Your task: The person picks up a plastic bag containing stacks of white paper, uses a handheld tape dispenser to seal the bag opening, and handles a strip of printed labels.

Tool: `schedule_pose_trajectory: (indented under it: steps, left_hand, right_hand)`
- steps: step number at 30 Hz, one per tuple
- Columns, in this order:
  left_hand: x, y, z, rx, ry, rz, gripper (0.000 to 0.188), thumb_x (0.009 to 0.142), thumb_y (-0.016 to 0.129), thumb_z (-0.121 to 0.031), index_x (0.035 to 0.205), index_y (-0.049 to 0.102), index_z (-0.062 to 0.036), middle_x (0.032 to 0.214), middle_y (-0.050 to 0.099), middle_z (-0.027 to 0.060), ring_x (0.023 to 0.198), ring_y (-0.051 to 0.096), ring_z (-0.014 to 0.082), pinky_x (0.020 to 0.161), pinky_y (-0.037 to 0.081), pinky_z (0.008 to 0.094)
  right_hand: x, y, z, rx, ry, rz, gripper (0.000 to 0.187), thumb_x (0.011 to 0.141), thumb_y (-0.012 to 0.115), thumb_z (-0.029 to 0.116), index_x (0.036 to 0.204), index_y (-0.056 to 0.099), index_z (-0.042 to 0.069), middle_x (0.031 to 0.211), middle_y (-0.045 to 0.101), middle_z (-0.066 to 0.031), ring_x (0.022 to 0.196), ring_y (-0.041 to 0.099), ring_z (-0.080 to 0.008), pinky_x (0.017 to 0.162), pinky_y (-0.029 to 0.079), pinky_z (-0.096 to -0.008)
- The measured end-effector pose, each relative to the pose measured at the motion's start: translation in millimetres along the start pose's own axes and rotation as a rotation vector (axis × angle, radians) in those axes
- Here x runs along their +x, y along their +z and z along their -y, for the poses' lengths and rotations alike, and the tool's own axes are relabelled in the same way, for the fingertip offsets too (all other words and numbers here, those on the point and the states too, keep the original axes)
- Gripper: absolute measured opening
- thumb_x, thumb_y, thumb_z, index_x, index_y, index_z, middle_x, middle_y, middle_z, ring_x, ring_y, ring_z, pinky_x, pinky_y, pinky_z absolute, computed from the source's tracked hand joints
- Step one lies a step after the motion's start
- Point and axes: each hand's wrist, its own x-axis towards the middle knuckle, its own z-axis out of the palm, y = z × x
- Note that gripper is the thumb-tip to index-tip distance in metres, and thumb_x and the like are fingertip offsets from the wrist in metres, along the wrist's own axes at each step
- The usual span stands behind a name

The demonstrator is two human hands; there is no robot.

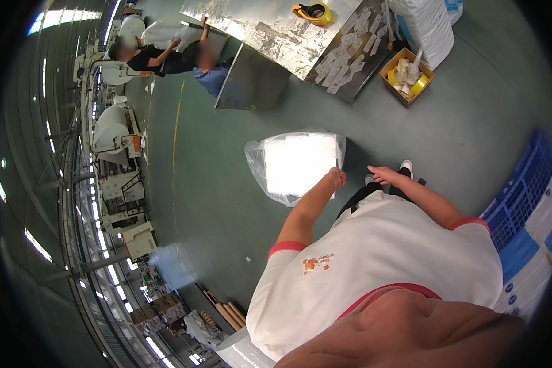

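Bag around white contents lay before us, our left hand curled at its edge, pinch unclear, our right hand half-spread nearby; we judged gentle, even handling best.

Left hand loosely curled; right hand apart, partly extended.

Floor gives wide passage left of the plastic bag at the centre, reaching toward the machines along the left. Above the bag, a strip of floor separates it from the table and the metal panel, which block the upper middle. A cardboard box and white sack stand at upper right. A gap lies between left hand and right hand. Blue crates obstruct the right edge.
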Motion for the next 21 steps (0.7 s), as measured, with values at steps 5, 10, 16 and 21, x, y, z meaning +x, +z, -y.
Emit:
schedule_pose_trajectory:
  steps: [5, 10, 16, 21]
  left_hand:
    - [-30.0, 88.2, 71.5, 0.067, -0.107, 0.139, 0.033, 0.088, 0.028, -0.023, 0.056, 0.034, -0.0157, 0.045, 0.032, -0.0066, 0.034, 0.026, 0.0028, 0.033, 0.016, 0.0167]
    - [-68.8, 115.0, 122.2, 0.293, -0.152, 0.324, 0.031, 0.088, 0.026, -0.021, 0.06, 0.038, -0.0146, 0.046, 0.032, -0.0084, 0.034, 0.025, 0.0029, 0.033, 0.017, 0.0171]
    - [-75.8, 69.3, 120.0, 0.611, 0.053, 0.481, 0.035, 0.092, 0.032, -0.033, 0.078, 0.054, -0.0095, 0.056, 0.047, -0.0024, 0.044, 0.042, 0.0081, 0.041, 0.034, 0.0211]
    - [-118.6, -36.4, -3.8, 0.952, 1.519, -0.328, 0.037, 0.079, 0.065, -0.029, 0.097, 0.051, 0.0001, 0.083, 0.055, 0.0123, 0.073, 0.056, 0.0243, 0.069, 0.048, 0.0368]
  right_hand:
    - [0.7, 24.3, 34.8, 0.369, 0.134, 0.242, 0.101, 0.067, 0.056, 0.072, 0.125, 0.037, -0.008, 0.114, 0.048, -0.0228, 0.108, 0.051, -0.0302, 0.089, 0.042, -0.0426]
    - [3.2, -2.1, 16.5, 0.071, 0.158, 0.095, 0.013, 0.079, 0.047, 0.01, 0.073, 0.054, 0.0, 0.058, 0.053, -0.0074, 0.047, 0.054, -0.015, 0.037, 0.043, -0.0254]
    - [-23.0, 9.8, 17.5, -0.288, 0.089, -0.195, 0.018, 0.077, 0.044, 0.002, 0.076, 0.058, -0.01, 0.07, 0.062, -0.0181, 0.053, 0.061, -0.024, 0.041, 0.048, -0.0311]
    - [3.8, 1.5, -30.5, -0.637, 0.02, -0.214, 0.018, 0.076, 0.05, 0.001, 0.082, 0.059, -0.013, 0.077, 0.065, -0.0193, 0.062, 0.065, -0.0232, 0.05, 0.053, -0.0359]
